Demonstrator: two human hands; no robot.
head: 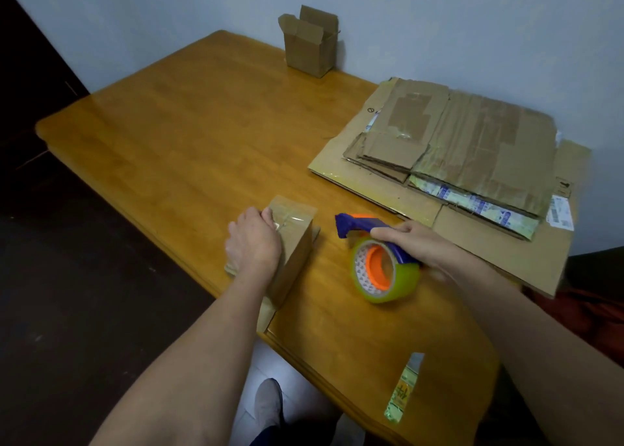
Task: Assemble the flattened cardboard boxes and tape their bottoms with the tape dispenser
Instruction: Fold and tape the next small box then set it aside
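A small cardboard box [297,243] stands at the table's near left edge with clear tape across its top face. My left hand [253,239] rests on that taped face, its fingers bent over the tape. To the right, my right hand [401,239] grips the blue handle of the tape dispenser [381,263], whose yellowish roll on an orange hub rests on the table. A stack of flattened cardboard boxes [466,145] lies at the right.
An assembled small box [309,45] with open top flaps stands at the far edge by the wall. A torn strip of tape or label [403,388] lies near the wooden table's [189,131] front edge. My shoe [268,401] shows below on the floor.
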